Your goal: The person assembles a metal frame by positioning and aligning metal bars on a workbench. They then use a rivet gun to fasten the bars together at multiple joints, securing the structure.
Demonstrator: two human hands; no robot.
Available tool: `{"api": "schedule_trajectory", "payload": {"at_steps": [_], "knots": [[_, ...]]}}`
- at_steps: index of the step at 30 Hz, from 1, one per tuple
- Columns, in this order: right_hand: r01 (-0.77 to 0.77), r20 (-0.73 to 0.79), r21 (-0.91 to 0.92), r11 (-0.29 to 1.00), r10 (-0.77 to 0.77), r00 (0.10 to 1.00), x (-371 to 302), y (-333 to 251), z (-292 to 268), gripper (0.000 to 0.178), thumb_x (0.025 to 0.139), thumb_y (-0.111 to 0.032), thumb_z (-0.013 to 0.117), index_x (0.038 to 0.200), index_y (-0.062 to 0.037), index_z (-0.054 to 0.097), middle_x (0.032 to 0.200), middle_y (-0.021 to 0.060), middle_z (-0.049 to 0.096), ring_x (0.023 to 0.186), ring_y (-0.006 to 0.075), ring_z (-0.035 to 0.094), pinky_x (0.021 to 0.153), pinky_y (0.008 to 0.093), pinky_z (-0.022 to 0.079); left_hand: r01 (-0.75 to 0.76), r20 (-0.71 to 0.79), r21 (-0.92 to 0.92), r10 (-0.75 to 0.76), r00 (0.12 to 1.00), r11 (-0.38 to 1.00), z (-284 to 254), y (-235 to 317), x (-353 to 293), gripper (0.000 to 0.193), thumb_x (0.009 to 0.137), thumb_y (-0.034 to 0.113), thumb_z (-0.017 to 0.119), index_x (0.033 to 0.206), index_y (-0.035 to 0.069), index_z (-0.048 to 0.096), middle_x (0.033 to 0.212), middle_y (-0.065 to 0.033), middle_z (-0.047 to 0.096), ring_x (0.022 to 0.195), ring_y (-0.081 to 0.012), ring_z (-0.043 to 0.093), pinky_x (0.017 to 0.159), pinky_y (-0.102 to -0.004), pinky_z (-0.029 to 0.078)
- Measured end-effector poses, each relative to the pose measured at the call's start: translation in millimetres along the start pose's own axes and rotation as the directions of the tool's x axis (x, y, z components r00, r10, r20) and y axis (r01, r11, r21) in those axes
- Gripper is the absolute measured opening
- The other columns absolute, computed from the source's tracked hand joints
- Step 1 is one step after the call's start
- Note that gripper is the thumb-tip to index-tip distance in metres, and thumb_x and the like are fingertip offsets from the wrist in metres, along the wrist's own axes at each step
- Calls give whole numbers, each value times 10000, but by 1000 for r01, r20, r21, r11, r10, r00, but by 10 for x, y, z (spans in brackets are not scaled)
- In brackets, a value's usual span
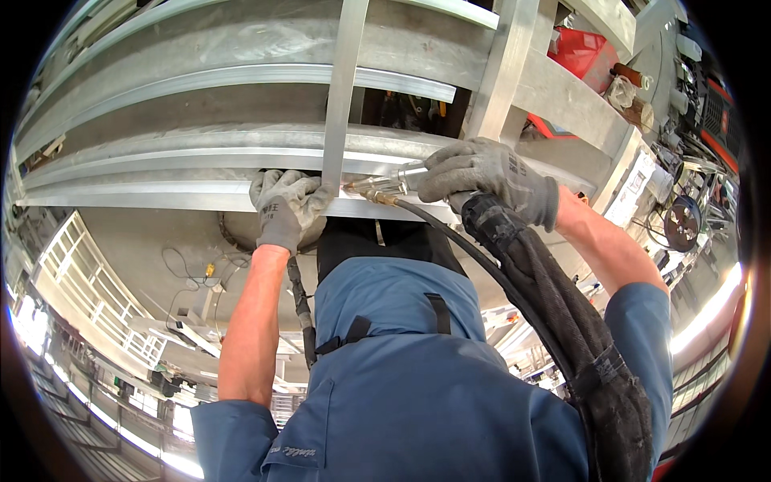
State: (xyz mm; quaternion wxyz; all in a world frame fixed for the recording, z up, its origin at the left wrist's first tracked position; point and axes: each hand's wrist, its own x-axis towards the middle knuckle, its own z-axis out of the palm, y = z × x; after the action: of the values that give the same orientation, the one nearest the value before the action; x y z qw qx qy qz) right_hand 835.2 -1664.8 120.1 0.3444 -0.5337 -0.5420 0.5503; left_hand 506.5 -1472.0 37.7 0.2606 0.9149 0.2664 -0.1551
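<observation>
Both hands wear grey work gloves. My right hand [490,178] is closed round a welding torch [409,174], its tip pointing left at the foot of a crossing aluminium bar [347,88]. A brass fitting [381,198] with a thin black hose sits beside the tip. From the grip, a thick black-sleeved cable [554,309] runs down past my right side. My left hand [289,205] is closed over the nearest aluminium rail [161,195], just left of the crossing bar and close to the torch tip. Its fingertips curl over the rail's far side.
More parallel aluminium rails [217,80] stretch away beyond my hands. A wide upright member [504,72] stands to the right. Farther right are a red container [582,58] and a cable reel [683,222]. A white ladder-like frame [96,281] and loose cables lie at the left.
</observation>
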Motion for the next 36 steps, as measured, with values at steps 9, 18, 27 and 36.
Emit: {"api": "schedule_trajectory", "payload": {"at_steps": [9,18,27,36], "knots": [[44,17,-1,999,-44,999,8,64,34,387,761,-380,800,1088,-182,736,1142,10,739,1194,292,652,1014,459,511,39,43,18,-40,998,999,13,10,-1,273,852,478,683,939,259,820,946,12,718,1024,-286,592,1002,-454,415],[23,49,-65,998,-20,999,88,35,19,341,725,-256,793,1055,-196,732,1121,-13,731,1182,262,652,1003,422,506,12,28,56,-14,1000,998,-31,23,-8,206,790,417,703,913,284,801,943,35,698,1029,-266,585,1046,-484,369],[19,51,-50,999,-16,999,111,-43,-12,306,741,-232,788,1038,-179,741,1108,-1,737,1156,268,662,998,432,511,0,24,30,-1,1000,1000,-7,-6,-19,148,798,395,716,872,281,773,947,35,687,1025,-264,581,1063,-507,346],[33,48,16,999,-34,998,57,-85,-10,301,755,-206,801,1049,-171,742,1112,8,742,1176,282,654,991,438,509,-11,-42,27,13,999,1000,16,5,-13,153,799,404,686,833,270,751,874,26,656,966,-271,581,1024,-498,378]]}}
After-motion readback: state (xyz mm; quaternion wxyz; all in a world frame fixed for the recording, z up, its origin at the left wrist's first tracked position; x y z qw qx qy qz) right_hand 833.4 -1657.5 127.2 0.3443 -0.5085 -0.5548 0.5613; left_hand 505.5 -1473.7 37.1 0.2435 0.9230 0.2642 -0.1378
